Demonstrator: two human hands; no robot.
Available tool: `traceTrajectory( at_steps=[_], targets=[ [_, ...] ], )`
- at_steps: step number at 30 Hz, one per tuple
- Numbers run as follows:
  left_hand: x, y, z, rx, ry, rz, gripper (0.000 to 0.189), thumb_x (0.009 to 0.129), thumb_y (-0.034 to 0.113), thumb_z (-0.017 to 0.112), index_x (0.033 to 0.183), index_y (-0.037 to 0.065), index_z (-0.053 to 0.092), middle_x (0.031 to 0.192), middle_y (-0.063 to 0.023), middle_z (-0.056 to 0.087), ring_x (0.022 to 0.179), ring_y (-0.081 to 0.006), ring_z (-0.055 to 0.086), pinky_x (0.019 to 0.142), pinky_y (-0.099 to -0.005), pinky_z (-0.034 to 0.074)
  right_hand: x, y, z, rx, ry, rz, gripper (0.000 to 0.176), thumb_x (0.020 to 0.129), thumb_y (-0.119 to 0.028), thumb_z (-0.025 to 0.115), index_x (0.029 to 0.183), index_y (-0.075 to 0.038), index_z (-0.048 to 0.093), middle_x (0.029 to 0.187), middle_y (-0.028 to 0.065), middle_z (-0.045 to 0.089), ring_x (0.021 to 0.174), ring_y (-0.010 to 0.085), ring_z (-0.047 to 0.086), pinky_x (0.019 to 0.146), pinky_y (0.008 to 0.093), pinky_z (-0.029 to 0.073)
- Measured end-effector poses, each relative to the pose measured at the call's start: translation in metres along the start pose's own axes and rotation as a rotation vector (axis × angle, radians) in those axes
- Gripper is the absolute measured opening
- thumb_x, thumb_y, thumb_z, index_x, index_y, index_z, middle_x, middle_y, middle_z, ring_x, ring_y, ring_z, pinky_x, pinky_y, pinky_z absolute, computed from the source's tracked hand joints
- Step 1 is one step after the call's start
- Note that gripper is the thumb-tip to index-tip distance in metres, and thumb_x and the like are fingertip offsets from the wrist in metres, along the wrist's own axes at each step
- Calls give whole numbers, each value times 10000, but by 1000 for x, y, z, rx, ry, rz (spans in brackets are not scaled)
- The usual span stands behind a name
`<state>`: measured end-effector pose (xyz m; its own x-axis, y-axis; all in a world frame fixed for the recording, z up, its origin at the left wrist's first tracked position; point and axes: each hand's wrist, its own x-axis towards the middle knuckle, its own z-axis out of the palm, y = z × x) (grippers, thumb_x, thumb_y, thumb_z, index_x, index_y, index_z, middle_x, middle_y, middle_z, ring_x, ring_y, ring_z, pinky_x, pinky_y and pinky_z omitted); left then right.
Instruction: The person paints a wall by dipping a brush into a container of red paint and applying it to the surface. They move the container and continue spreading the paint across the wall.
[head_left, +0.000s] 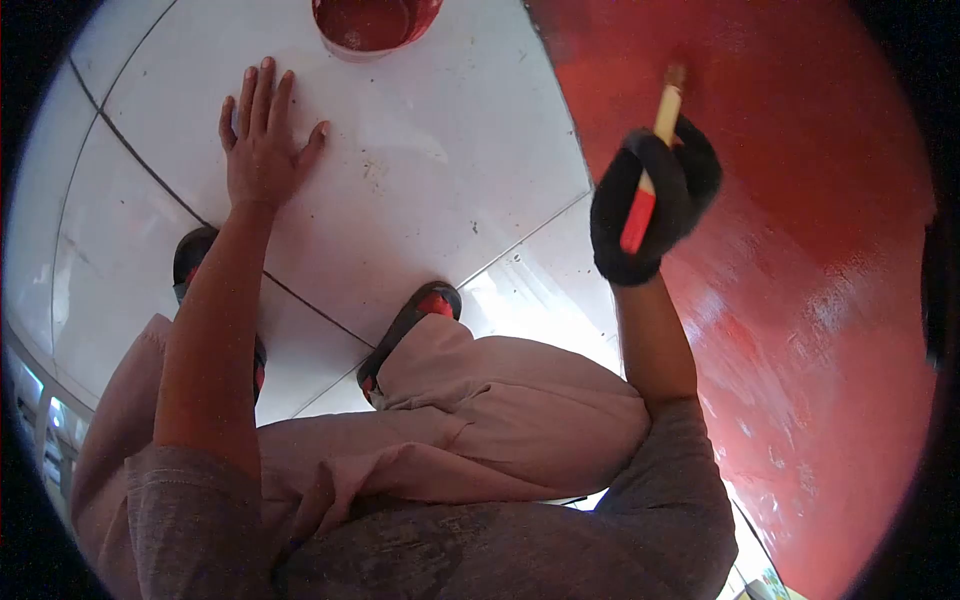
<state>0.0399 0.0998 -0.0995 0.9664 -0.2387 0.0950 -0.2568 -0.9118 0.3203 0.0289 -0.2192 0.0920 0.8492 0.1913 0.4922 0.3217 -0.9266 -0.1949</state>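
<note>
My left hand [262,160] is bare and lies flat on the white tiled floor [440,150], fingers spread. A black glove covers my right hand [655,205], whose fingers are wrapped round a paintbrush [668,112]. The brush has a pale wooden handle with a red end, and its tip points away from me. That small brownish tip is at the red-painted surface [790,190]; whether it touches cannot be made out. Beyond my left hand stands a bucket [362,54] with red paint inside, cut off by the top of the view.
The red surface runs along the right side, meeting the tiles at a dark edge, with glossy patches lower down. My knees are bent, and my shoes [405,330] rest on the tiles below my hands. Dark joints cross the floor, which has small specks on it.
</note>
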Motion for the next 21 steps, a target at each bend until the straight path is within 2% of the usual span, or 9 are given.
traceTrajectory(
  at_steps=[2,4,6,8,11,13,15,19,21],
  targets=[
    [-1,1,-1,-5,4,-2,691,894,475,571,1440,100,375,1559,-79,270,1448,-238,230,1161,-479,131,-1,-6,-5,-109,112,-84,258,660,33,739,867,-121,726,1028,109,590,917,260,568,723,343,439],
    [0,1,0,-13,19,8,688,894,471,574,1439,101,376,1559,-79,272,1447,-237,231,1161,-480,132,1,-12,-7,-102,82,-67,251,661,11,751,866,-133,731,1045,103,580,945,270,560,738,354,436],
    [0,-1,3,-14,10,-8,694,885,494,559,1452,146,363,1571,-43,243,1461,-194,185,1175,-447,98,0,-15,-5,-100,59,-50,244,662,-10,763,864,-145,736,1062,97,570,973,279,551,753,365,433],
    [1,-1,2,-8,9,-8,691,887,500,554,1452,149,365,1571,-43,243,1461,-194,185,1175,-447,96,-5,-12,4,-101,6,-133,281,644,-44,775,893,-169,737,1030,83,569,1000,286,537,784,404,425],
    [1,0,1,0,8,-12,689,890,491,559,1447,133,371,1567,-52,257,1456,-210,204,1170,-460,110,-14,-7,25,-129,-79,-129,305,632,-77,766,917,-182,732,1022,78,565,977,305,539,789,430,420],
    [1,2,1,2,18,-4,689,890,478,569,1443,114,376,1562,-61,270,1451,-226,223,1165,-472,127,-19,-4,42,-56,-70,-62,307,637,-71,738,926,-172,723,1002,82,573,934,314,545,766,428,422],
    [1,1,2,20,7,-12,686,892,486,561,1441,116,380,1563,-65,266,1453,-226,219,1165,-476,124,-17,-1,51,-95,-228,-49,276,647,-78,724,913,-149,717,970,86,582,898,317,551,737,433,424],
    [0,-1,4,12,19,3,686,894,482,563,1442,115,375,1563,-71,264,1453,-228,218,1166,-477,123,-23,14,75,-4,-237,-81,281,633,-69,715,911,-107,709,929,103,598,876,319,563,723,442,432],
    [-1,-1,6,-4,23,-9,694,898,519,524,1467,169,339,1580,-29,222,1465,-189,169,1173,-461,95,-26,17,82,16,-230,-77,275,645,-56,706,916,-103,710,926,107,603,880,321,563,733,445,436]
  ],
)
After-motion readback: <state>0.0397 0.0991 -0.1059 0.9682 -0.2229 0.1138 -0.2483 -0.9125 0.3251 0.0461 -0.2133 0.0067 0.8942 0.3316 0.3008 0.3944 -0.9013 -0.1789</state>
